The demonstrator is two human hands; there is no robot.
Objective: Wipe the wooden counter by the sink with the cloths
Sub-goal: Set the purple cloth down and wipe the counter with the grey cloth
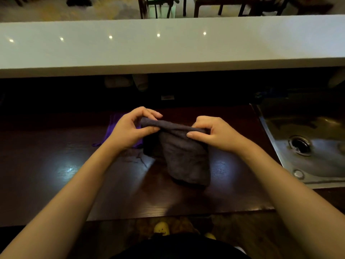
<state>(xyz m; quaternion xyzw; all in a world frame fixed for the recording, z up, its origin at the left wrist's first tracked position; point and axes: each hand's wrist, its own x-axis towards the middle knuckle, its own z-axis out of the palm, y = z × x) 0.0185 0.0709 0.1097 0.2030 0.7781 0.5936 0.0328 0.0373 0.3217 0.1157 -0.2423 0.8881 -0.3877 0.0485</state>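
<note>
Both forearms are showing bare from elbow to wrist; no sleeve is reaching into view. The left hand (pixel 130 128) and the right hand (pixel 212 132) are wearing no gloves, rings, watch or wristband. Fingernails are appearing short and unpainted. At the bottom edge, a dark garment (pixel 179 248) is covering the torso. Below it, yellow footwear (pixel 161 228) is showing a small face marking.

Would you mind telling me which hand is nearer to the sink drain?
Right. The right hand, gripping the dark cloth, is nearer the drain; the left hand grips the cloth's far end.
</note>
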